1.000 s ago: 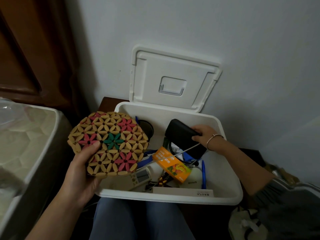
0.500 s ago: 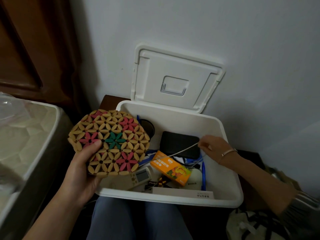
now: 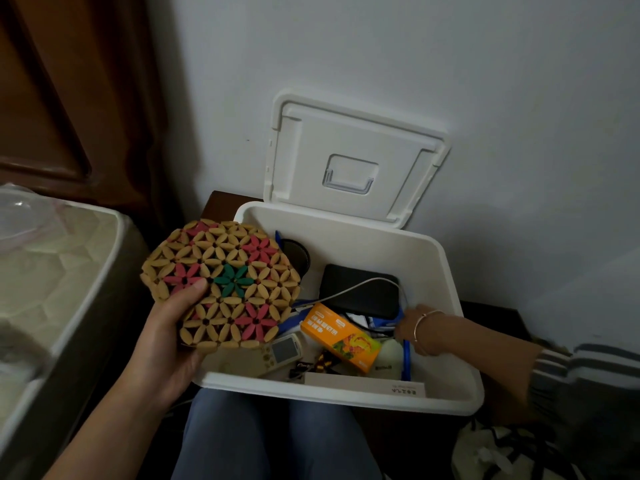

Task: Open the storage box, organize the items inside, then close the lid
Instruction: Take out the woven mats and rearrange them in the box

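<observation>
In the head view, the white storage box (image 3: pixel 438 282) sat just beyond the person's knees. Its lid (image 3: pixel 353 157) was swung up at the box's twelve o'clock and leaned against the wall, so the opening step looked done.

The left hand (image 3: pixel 169 337) held a wooden bead trivet (image 3: pixel 221 285) over the box's nine o'clock rim, thumb pressed on its face and fingers curled beneath it. It was clear of the contents.

The right hand (image 3: pixel 410 327) reached in at three o'clock, low beside a black case (image 3: pixel 360 292) that lay flat toward the back wall. Its fingers were hidden among the items, so whether it gripped anything could not be told. A white cable (image 3: pixel 346 289) trailed across the case.

An orange carton (image 3: pixel 341 337) lay tilted at the centre, with a remote control (image 3: pixel 277 353) at seven o'clock, a blue pen (image 3: pixel 406 362) at four o'clock and a flat white packet (image 3: pixel 363 384) along the six o'clock wall.

The items overlapped loosely, so the sorting seemed only partly done. The trivet had yet to be placed, and the lid was not yet closed.
</observation>
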A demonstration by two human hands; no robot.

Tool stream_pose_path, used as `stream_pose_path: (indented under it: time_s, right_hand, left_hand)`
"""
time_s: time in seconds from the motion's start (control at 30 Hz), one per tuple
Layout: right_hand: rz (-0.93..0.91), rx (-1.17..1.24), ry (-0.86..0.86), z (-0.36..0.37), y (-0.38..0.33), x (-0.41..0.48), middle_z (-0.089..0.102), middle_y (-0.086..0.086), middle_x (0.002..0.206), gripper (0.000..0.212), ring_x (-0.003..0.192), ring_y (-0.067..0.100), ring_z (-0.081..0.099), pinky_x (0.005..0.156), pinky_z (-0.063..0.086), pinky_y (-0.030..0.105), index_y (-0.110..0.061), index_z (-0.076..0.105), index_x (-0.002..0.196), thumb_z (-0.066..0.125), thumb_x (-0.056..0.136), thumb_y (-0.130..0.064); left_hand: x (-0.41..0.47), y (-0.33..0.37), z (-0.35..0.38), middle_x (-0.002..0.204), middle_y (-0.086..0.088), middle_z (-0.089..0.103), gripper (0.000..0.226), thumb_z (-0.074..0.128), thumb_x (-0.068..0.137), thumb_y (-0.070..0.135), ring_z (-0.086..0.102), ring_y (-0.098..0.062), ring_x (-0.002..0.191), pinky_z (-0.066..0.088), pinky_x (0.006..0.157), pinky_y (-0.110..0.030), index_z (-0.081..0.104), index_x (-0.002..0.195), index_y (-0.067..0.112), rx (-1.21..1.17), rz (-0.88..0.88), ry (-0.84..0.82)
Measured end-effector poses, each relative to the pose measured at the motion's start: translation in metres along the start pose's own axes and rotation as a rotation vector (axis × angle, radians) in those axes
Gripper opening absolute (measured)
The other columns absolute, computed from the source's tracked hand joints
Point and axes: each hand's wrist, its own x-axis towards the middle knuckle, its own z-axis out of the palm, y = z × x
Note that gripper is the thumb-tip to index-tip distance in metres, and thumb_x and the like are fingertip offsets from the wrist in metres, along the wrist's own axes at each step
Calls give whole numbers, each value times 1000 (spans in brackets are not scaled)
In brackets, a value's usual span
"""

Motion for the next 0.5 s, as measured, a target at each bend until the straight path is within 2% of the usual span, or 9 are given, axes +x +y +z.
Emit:
stream_pose_path:
  time_s: [0.07, 0.2, 0.33, 0.4, 0.5]
  right_hand:
    - [3, -66, 5, 1, -2, 3, 54, 12, 128, 35, 120, 29, 47, 102, 40, 42, -9, 53, 125, 56, 91, -16]
    - [-1, -159, 7, 1, -3, 5, 39, 10, 142, 43, 132, 33, 30, 107, 29, 45, -14, 48, 133, 55, 92, -23]
    - [27, -236, 49, -1, 1, -2, 49, 14, 132, 34, 125, 33, 40, 103, 35, 45, -11, 57, 122, 59, 90, -20]
    - [64, -219, 79, -4, 4, -10, 54, 14, 125, 28, 120, 32, 44, 101, 36, 44, -8, 59, 115, 61, 88, -17]
    - [145, -139, 169, -13, 12, -32, 55, 11, 122, 28, 118, 30, 43, 98, 35, 40, -9, 60, 115, 59, 89, -19]
  left_hand:
    - [0, 0, -1, 119, -11, 69, 48, 58, 80, 22, 69, -29, 104, 60, 69, -39, 55, 128, 22, 11, 8, -8]
    - [1, -1, -2, 120, -12, 69, 51, 59, 81, 23, 68, -30, 105, 59, 70, -39, 53, 131, 21, 9, 4, -11]
    - [3, -1, -4, 120, -12, 69, 50, 59, 81, 22, 69, -30, 104, 59, 70, -39, 53, 131, 21, -4, 1, -11]
    - [2, -1, -5, 120, -12, 68, 52, 59, 82, 23, 69, -30, 105, 60, 70, -39, 52, 133, 21, -15, -4, -9]
    - [2, 0, -4, 120, -12, 69, 52, 58, 81, 23, 69, -30, 104, 60, 69, -39, 52, 132, 20, -37, -5, 4]
